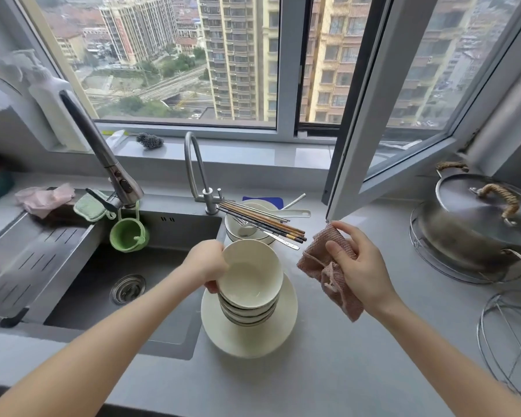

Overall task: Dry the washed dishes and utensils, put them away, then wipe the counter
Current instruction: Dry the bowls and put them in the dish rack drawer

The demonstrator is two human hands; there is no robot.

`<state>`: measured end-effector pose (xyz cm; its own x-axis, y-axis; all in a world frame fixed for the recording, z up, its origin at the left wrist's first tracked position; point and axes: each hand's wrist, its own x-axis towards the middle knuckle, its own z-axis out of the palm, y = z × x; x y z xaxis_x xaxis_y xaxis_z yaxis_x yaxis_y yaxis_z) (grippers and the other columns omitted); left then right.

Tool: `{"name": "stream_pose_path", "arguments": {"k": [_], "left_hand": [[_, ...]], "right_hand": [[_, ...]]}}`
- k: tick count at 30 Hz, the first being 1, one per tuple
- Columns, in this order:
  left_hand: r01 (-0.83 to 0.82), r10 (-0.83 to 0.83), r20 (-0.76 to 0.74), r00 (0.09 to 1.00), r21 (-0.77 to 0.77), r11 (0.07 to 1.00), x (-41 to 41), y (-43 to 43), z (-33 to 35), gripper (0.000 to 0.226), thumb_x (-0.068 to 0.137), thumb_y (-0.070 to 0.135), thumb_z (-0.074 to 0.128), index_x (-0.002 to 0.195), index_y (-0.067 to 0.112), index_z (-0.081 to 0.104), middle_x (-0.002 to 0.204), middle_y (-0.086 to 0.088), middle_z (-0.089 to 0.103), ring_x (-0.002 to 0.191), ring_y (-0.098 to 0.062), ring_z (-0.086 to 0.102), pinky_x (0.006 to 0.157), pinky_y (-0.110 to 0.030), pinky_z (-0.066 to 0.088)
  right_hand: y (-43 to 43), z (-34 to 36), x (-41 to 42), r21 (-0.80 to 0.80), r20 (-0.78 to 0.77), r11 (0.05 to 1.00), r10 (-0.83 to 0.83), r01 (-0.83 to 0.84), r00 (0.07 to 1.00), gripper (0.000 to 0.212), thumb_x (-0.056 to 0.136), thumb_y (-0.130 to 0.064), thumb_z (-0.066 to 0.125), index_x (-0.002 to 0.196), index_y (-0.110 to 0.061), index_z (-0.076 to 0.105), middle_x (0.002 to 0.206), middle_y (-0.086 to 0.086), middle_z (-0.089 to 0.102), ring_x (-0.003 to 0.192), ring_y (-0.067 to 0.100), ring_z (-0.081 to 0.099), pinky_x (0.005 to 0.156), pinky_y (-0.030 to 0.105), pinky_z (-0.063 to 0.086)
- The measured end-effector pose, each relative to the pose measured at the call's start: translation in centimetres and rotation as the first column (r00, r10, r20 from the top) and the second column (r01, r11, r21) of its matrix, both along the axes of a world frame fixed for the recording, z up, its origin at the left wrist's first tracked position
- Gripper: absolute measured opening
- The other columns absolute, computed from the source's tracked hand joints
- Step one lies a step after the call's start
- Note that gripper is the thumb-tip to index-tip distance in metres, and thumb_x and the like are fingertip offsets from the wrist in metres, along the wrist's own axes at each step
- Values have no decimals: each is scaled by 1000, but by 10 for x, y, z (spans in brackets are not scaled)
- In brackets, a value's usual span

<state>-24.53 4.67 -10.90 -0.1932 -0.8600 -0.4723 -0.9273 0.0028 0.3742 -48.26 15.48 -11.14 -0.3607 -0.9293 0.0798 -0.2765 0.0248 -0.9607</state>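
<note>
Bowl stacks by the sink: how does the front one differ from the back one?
Front bowl stack sits on a plate, its top bowl gripped by the left hand; back bowl stack stands untouched. Front stack's top is empty; back stack carries chopsticks. Both are white.

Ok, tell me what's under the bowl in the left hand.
Under that bowl: more stacked bowls on a large white plate. The stack hides the plate's middle.

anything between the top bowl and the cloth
No. In the head view only a narrow strip of bare counter separates the top bowl from the cloth in the right hand; the chopsticks end just behind it.
</note>
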Motion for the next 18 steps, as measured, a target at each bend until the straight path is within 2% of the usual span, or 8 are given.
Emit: {"name": "stream_pose_path", "arguments": {"k": [3, 5, 7, 10, 12, 13, 16, 18], "left_hand": [[23, -24, -45, 999, -21, 1000, -2, 2, 13, 19, 78, -2, 35, 81, 9, 51, 79, -9, 65, 40, -21, 62, 37, -21, 45], [38, -44, -56, 997, -102, 994, -3, 3, 23, 17, 80, -2, 35, 71, 11, 39, 76, -7, 51, 43, -27, 60, 37, -26, 47], [79, -84, -24, 996, -179, 981, -3, 6, 29, 19, 82, -3, 34, 71, 12, 31, 76, -8, 45, 46, -26, 56, 39, -31, 47], [203, -150, 186, 971, -311, 929, -7, 19, 35, 14, 85, -5, 37, 91, 7, 34, 91, -13, 55, 64, -28, 50, 52, -34, 38], [329, -182, 375, 909, -375, 867, -11, 25, 31, 34, 86, -4, 42, 117, 4, 32, 106, -14, 57, 80, -30, 53, 60, -31, 35], [366, -195, 412, 890, -389, 845, -12, 27, 27, 42, 87, -1, 44, 124, 4, 27, 111, -14, 54, 85, -29, 52, 62, -31, 35], [386, -233, 364, 902, -434, 814, -12, 29, 23, 58, 87, 6, 51, 134, 13, 19, 120, -14, 40, 97, -26, 42, 68, -31, 42], [311, -208, 264, 942, -453, 835, -7, 24, 25, 67, 87, 1, 47, 143, 20, 14, 122, -15, 37, 95, -28, 49, 68, -32, 43]], "right_hand": [[3, 2, 3, -24, 12, 999, -25, 25, 1000, 32, 92, -13, 62, 113, -36, 57, 99, 0, 70, 90, 15, 67, 87, 33, 53], [5, 4, 6, -45, 11, 998, -37, 38, 999, 33, 92, -13, 62, 110, -40, 57, 97, -1, 70, 87, 14, 67, 84, 31, 53], [7, 8, 10, -72, -3, 996, -56, 55, 998, 32, 92, -15, 62, 110, -41, 56, 97, -2, 70, 87, 12, 67, 82, 29, 53], [8, 15, 17, -130, -45, 987, -98, 92, 994, 30, 92, -17, 62, 117, -35, 57, 103, -1, 69, 94, 15, 66, 85, 29, 52], [8, 22, 23, -165, -48, 980, -117, 107, 992, 31, 92, -16, 61, 118, -32, 58, 104, -2, 69, 95, 15, 66, 85, 27, 52], [8, 25, 25, -178, -60, 977, -126, 114, 990, 31, 92, -16, 61, 119, -31, 58, 103, -2, 69, 95, 13, 65, 85, 25, 51], [7, 32, 33, -215, -153, 969, -158, 123, 976, 33, 92, -17, 62, 123, -28, 58, 100, -9, 67, 90, 7, 62, 84, 24, 49], [7, 36, 37, -251, -183, 960, -172, 124, 968, 34, 92, -18, 62, 124, -28, 58, 97, -16, 64, 88, 3, 61, 82, 21, 49]]}}
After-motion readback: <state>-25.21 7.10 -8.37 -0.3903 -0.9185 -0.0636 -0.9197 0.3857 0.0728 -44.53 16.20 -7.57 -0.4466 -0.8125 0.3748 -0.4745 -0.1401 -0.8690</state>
